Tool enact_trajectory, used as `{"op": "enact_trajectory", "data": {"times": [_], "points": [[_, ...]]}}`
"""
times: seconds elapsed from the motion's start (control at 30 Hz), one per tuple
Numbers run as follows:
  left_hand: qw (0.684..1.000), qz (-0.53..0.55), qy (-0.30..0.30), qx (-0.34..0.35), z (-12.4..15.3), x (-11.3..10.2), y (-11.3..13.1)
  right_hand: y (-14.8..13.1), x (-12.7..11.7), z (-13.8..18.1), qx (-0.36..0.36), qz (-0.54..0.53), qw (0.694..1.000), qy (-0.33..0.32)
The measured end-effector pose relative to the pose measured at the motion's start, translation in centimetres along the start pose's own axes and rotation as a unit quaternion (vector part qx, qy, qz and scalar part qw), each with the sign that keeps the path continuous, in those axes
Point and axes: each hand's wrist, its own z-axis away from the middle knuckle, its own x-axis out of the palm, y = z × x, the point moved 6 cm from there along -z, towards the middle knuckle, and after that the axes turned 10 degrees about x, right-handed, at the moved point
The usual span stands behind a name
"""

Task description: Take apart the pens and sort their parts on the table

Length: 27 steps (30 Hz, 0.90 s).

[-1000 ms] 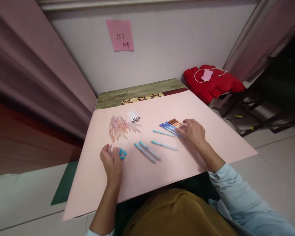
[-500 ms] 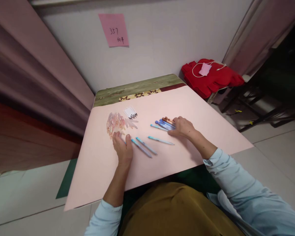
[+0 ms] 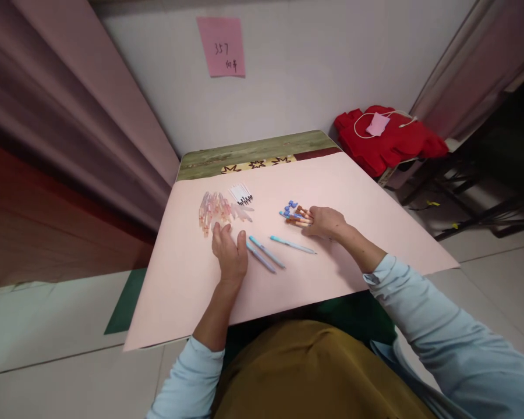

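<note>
At right hand (image 3: pixel 329 222), brown-topped pens (image 3: pixel 304 222)

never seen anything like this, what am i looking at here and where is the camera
There is no machine here: these are a person's own bare hands. Every picture comes from one camera worn on the head, looking forward and down.

On the table lies a pink sheet. On it are a pile of pale, see-through pen parts, a row of white sticks with black ends, and three loose pens with light blue tops.

The right hand is over the ends of a bunch of brown- and blue-topped pens; its grip is hidden. The left hand, thumb and fingers apart, is beside two of the loose pens; nothing can be seen held in it.
</note>
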Motion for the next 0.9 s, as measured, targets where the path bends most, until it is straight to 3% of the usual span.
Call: {"op": "enact_trajectory", "data": {"times": [0.23, 0.37, 0.47, 0.57, 0.67, 0.77, 0.9], "points": [[0.999, 0.004, 0.007, 0.051, -0.6, -1.0, 1.7, -0.3, -0.6, -0.5, -0.027, 0.02, 0.999, -0.041], [0.991, 0.105, 0.015, 0.087, -1.2, -0.9, 4.1, -1.6, -2.8, -0.2, -0.049, 0.027, 0.998, -0.007], [0.962, 0.271, -0.037, -0.014, -2.0, 1.4, 5.1, -4.3, -3.9, 1.3, -0.1, 0.029, 0.995, 0.011], [0.897, 0.408, -0.066, -0.155, -2.6, 3.8, 5.3, -7.7, -3.5, 3.3, -0.169, 0.023, 0.985, -0.001], [0.871, 0.461, -0.031, -0.168, -3.5, 4.0, 5.1, -10.3, -2.6, 4.9, -0.207, 0.026, 0.978, -0.014], [0.873, 0.465, -0.001, -0.146, -3.9, 3.5, 3.8, -11.9, -1.6, 5.6, -0.214, 0.042, 0.976, -0.023], [0.881, 0.435, 0.013, -0.186, -3.6, 3.4, 1.5, -13.3, -0.7, 6.0, -0.198, 0.071, 0.977, -0.016]]}}
